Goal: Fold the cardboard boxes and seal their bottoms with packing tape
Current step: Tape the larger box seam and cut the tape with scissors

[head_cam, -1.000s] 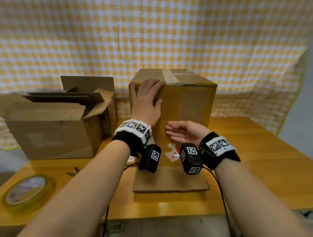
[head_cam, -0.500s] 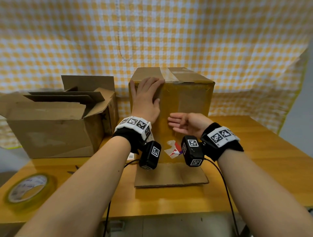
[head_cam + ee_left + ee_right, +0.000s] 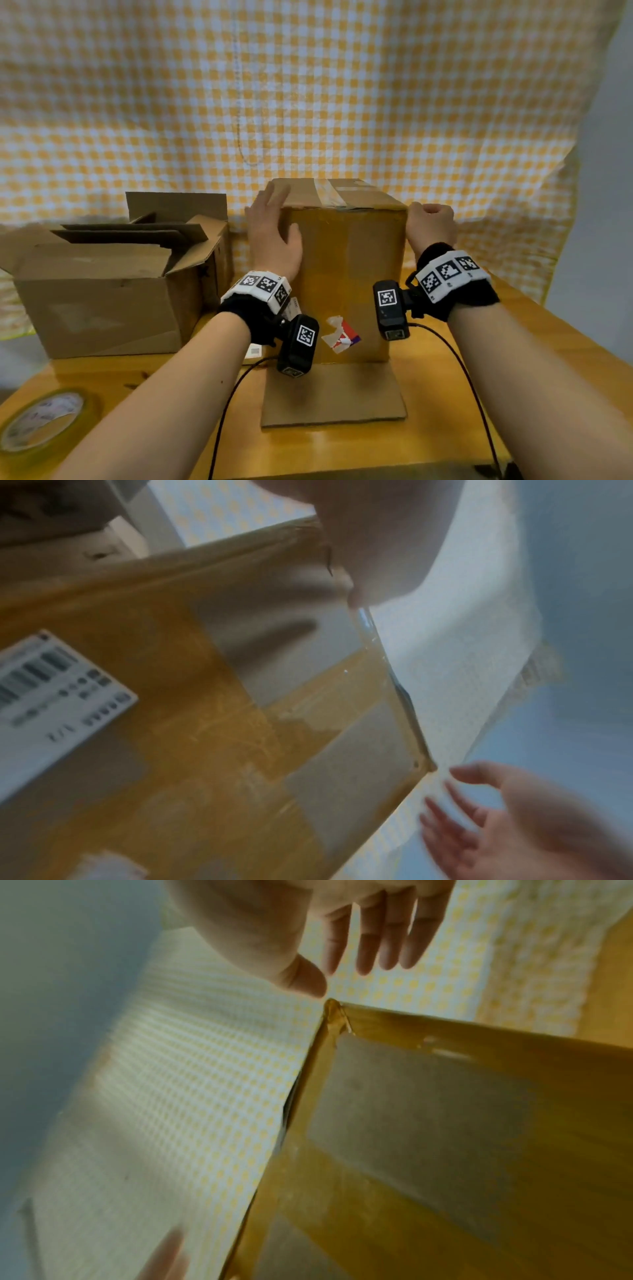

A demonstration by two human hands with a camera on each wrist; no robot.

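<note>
A tall cardboard box stands on the wooden table, its top seam closed with clear tape. One bottom flap lies flat on the table toward me. My left hand lies against the box's upper left corner, its straight fingers reaching over the top edge. At the upper right corner is my right hand. In the right wrist view its fingers are straight and the thumb hovers just off the box corner. A roll of packing tape lies at the table's near left.
A second cardboard box with its flaps up stands to the left, close beside the tall one. A yellow checked cloth hangs behind the table. A white barcode label is stuck on the tall box's left side. Wrist camera cables trail over the near edge.
My right hand left the box's front face and went up to its upper right corner. My left hand slid up from the front face to the upper left corner.
</note>
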